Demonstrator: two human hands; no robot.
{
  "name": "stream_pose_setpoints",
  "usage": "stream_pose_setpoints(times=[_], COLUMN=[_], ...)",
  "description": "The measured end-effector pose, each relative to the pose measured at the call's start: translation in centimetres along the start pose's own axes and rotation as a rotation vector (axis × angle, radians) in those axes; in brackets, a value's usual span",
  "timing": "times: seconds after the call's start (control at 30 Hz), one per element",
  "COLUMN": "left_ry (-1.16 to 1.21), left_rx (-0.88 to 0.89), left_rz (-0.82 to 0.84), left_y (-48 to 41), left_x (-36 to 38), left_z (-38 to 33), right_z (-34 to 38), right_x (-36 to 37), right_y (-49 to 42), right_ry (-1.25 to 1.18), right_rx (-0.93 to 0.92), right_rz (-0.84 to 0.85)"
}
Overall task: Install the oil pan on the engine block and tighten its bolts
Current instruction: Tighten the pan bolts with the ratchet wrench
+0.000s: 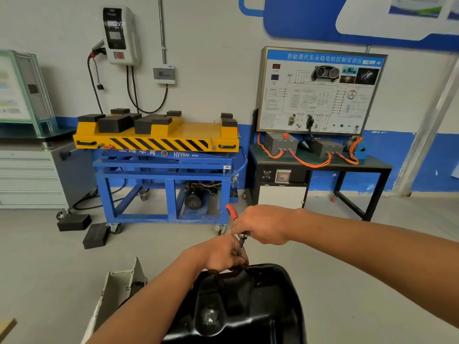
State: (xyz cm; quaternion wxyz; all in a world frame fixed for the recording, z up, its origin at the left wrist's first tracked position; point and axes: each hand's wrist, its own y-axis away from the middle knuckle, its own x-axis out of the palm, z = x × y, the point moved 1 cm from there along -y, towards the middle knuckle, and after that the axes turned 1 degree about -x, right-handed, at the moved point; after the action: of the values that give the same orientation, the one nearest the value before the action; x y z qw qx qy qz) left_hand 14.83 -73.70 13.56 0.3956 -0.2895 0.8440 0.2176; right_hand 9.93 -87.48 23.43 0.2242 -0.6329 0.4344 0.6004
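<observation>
Both hands work one ratchet [231, 211]: my right hand [263, 224] grips its red handle, my left hand [221, 253] curls round the shaft at the far rim of the oil pan [260, 301]. The pan seems seated, low in front of me. I judge tightening underway, though the bolts are hidden, so I cannot tell how many are left.

Bright, even indoor light; soft shadows under the lift cart [164, 167]. The black oil pan [260, 294] carries glare (one small bright spot). Edges bow outward; fine detail slightly soft.
</observation>
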Motion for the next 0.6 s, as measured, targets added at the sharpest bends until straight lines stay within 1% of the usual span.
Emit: stream_pose_setpoints(times=[0.1,0.3,0.5,0.6], left_ry=[0.019,0.062,0.055,0.04], left_rx=[-0.019,-0.027,-0.01,-0.008], left_rz=[-0.012,0.001,-0.007,-0.007], left_y=[0.0,0.51,0.67,0.43], left_x=[0.13,0.24,0.11,0.14], left_z=[0.1,-0.3,-0.69,-0.65], right_z=[-0.26,0.04,-0.12,-0.23], right_x=[0.0,-0.81,-0.61,-0.35], right_y=[0.38,0.81,0.53,0.28], right_ry=[-0.039,-0.034,-0.008,0.048], right_rx=[-0.012,-0.043,-0.03,-0.022], right_rz=[0.005,0.079,0.063,0.059])
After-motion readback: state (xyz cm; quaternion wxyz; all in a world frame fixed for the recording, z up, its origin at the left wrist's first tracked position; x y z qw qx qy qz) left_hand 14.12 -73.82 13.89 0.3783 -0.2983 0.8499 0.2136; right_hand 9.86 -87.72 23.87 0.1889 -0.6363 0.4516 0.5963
